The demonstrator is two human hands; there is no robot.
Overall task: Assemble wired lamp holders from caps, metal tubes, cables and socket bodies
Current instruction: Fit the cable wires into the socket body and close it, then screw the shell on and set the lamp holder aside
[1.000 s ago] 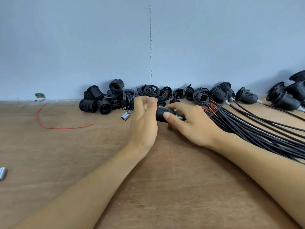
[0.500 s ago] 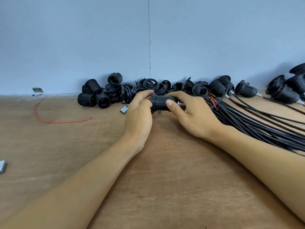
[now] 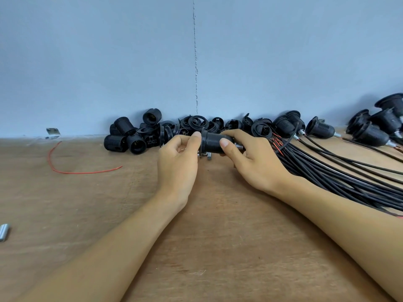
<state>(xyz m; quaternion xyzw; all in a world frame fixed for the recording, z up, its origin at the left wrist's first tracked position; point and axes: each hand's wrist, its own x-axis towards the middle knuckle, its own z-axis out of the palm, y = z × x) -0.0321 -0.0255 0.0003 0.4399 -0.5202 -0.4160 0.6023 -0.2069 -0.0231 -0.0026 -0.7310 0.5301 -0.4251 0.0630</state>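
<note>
Lifted a little since a second ago, the ribbed black socket body (image 3: 212, 145) hangs just above the grainy plywood table (image 3: 218, 240); glossy black cables (image 3: 331, 173) run off the right edge, cut short; right hand (image 3: 256, 165) curls round the barrel, hiding its far end; left hand (image 3: 177, 163) pinches the flanged rim; a metal tube (image 3: 239, 146) barely shows beside the thumb.

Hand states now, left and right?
Left hand: pinching the lamp holder at its flanged end.
Right hand: gripping the same lamp holder's body.
</note>
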